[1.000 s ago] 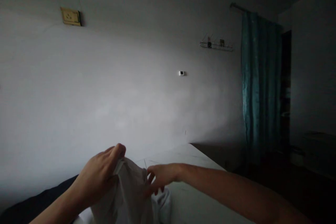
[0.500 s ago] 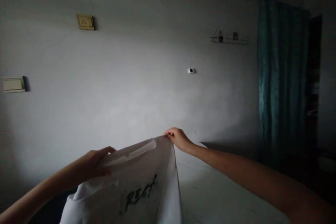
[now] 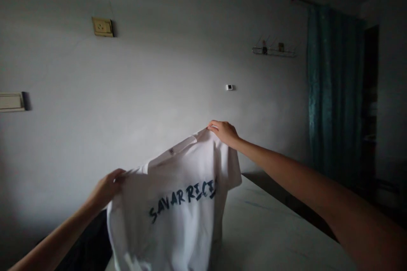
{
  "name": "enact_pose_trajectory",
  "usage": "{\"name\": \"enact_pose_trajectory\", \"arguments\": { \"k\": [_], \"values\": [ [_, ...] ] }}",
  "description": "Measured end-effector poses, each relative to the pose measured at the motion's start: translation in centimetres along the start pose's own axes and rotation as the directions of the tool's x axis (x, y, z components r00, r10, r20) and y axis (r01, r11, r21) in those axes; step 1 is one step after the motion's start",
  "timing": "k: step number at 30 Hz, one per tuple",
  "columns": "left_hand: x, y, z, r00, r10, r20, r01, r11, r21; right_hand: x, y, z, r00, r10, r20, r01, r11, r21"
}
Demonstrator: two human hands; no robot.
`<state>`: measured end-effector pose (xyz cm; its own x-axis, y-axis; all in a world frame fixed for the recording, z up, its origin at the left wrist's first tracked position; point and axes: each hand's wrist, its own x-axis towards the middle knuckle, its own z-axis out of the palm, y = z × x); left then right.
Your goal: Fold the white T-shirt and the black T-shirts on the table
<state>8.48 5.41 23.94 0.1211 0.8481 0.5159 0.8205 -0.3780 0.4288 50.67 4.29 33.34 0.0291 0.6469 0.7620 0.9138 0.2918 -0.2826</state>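
Left hand (image 3: 106, 185): arm reaches forward and up from the lower left, wrist nearly straight, holding the shirt's upper left edge.
Left-hand fingers (image 3: 116, 173): pressed together, curled over the edge and pinching the cloth; thumb hidden.
Right hand (image 3: 224, 132): arm stretched forward from the lower right, raised higher than the left, palm down, holding the shirt's upper right edge.
Right-hand fingers (image 3: 215, 125): pressed together, pinching the cloth at the top edge; thumb cannot be told.
Held item: white cotton short-sleeved T-shirt (image 3: 171, 216), lifted between both hands, hanging with dark blue lettering across it, lower part reaching down in front of the surface.
Below: pale flat surface (image 3: 270, 233), under and right of the shirt.
Lower left: dark fabric (image 3: 89, 241).
Wall: grey-white painted wall (image 3: 127, 93), with cream socket plate (image 3: 102, 26), cream switch plate (image 3: 11, 102), small white wall device (image 3: 229, 87), wire rack (image 3: 273, 52).
Far right: teal curtain (image 3: 333, 89) on a rod, beside a dark doorway (image 3: 370, 93).
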Motion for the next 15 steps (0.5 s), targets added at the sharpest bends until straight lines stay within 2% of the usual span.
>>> {"name": "enact_pose_trajectory", "arguments": {
  "k": [3, 5, 6, 8, 9, 10, 11, 13, 14, 15],
  "values": [
    [2.6, 3.1, -4.7, 0.977, -0.032, -0.212, 0.048, 0.996, 0.071, 3.0, -0.1, -3.0, 0.989, -0.058, -0.135, 0.041, 0.991, -0.125],
    [3.6, 5.4, -7.1, 0.96, -0.041, -0.275, 0.039, 0.999, -0.012, 4.8, -0.2, -4.5, 0.976, -0.055, -0.21, 0.03, 0.992, -0.123],
    [3.9, 6.6, -8.0, 0.965, -0.053, -0.259, 0.03, 0.996, -0.09, 5.6, -0.1, -5.1, 0.981, -0.053, -0.186, 0.032, 0.993, -0.115],
    [4.2, 8.5, -9.2, 0.985, -0.072, -0.154, 0.032, 0.968, -0.25, 6.8, 0.3, -6.1, 0.996, -0.054, -0.074, 0.045, 0.992, -0.114],
    [4.3, 9.3, -9.7, 0.992, -0.076, -0.099, 0.042, 0.95, -0.309, 7.3, 0.5, -6.5, 0.998, -0.049, -0.05, 0.043, 0.992, -0.117],
    [4.4, 10.0, -10.2, 0.995, -0.077, -0.067, 0.049, 0.936, -0.348, 7.7, 0.7, -6.9, 0.996, -0.04, -0.077, 0.03, 0.993, -0.115],
    [4.6, 10.6, -10.8, 0.996, -0.069, -0.06, 0.043, 0.93, -0.365, 8.0, 0.8, -7.3, 0.989, -0.032, -0.144, 0.016, 0.994, -0.108],
    [4.9, 11.6, -11.9, 0.993, -0.042, -0.114, -0.001, 0.935, -0.354, 8.7, 1.1, -8.2, 0.966, -0.042, -0.254, 0.024, 0.997, -0.07],
    [5.0, 11.9, -12.5, 0.99, -0.031, -0.141, -0.017, 0.944, -0.329, 9.0, 1.3, -8.7, 0.972, -0.066, -0.227, 0.056, 0.997, -0.051],
    [5.0, 12.1, -13.0, 0.987, -0.021, -0.158, -0.028, 0.954, -0.299, 9.1, 1.4, -9.2, 0.983, -0.102, -0.15, 0.099, 0.995, -0.031]
  ]
}}
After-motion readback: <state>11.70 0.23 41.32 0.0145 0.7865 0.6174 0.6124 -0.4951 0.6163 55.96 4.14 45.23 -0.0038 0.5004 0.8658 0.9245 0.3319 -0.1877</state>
